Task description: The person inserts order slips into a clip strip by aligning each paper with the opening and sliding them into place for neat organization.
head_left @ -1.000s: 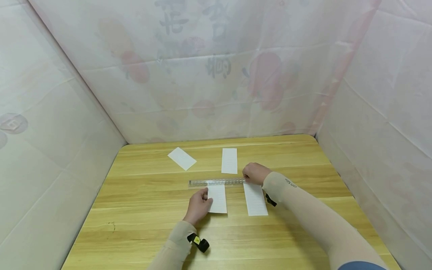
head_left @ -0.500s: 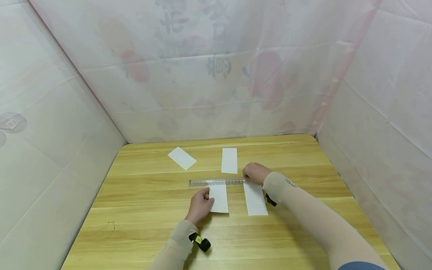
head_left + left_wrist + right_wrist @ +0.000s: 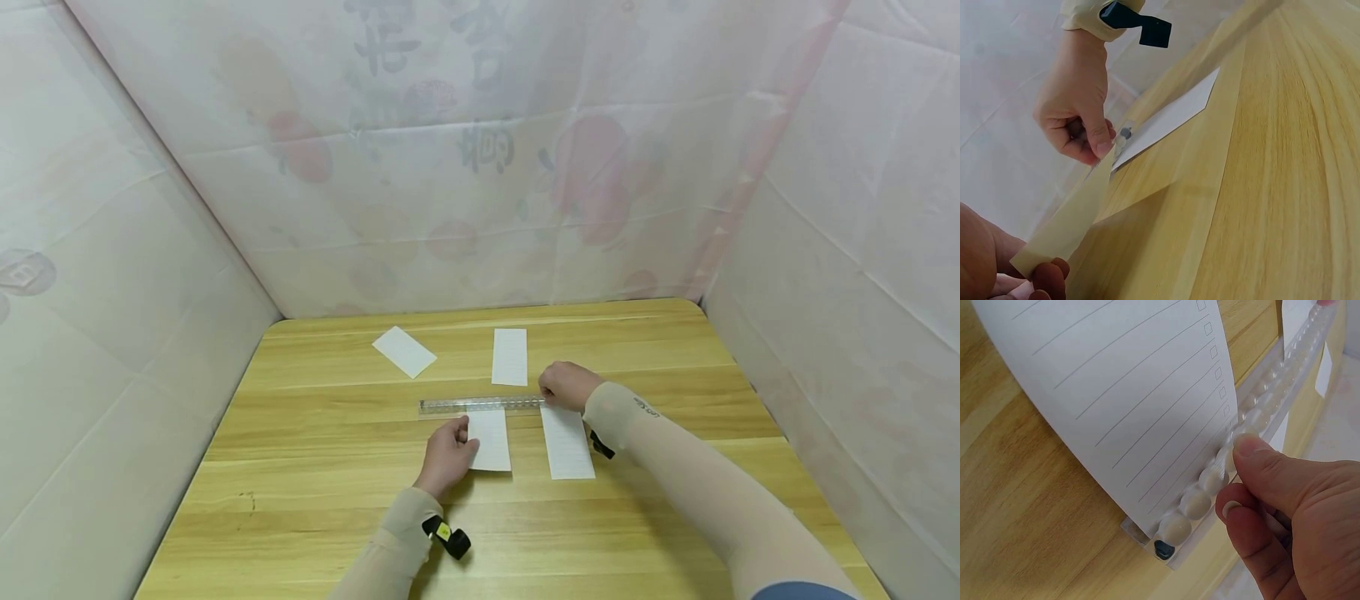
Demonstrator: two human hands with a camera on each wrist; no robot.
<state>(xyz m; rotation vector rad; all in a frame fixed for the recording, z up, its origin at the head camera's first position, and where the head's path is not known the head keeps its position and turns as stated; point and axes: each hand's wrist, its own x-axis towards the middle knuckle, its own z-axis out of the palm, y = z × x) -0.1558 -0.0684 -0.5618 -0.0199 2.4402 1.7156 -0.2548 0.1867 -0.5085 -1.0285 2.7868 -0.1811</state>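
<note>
On desk centre, both hands work a clear ruler and paper slips.

Left hand [image 3: 447, 454] pinches the left edge of a slip [image 3: 491, 440] whose top edge meets the ruler [image 3: 482, 405]; right hand [image 3: 567, 385] grips the ruler's right end, thumb and curled fingers [image 3: 1254, 450] on it, ruler lying flat across the desk [image 3: 315, 500]. Second slip [image 3: 567, 442], lined with checkboxes, lies under the right wrist, top edge at the ruler. Two more slips beyond the ruler: one upright [image 3: 510, 357], one tilted at far left [image 3: 404, 351]. Black wrist straps on both arms. Pale printed cloth walls [image 3: 480, 167] surround the desk.
</note>
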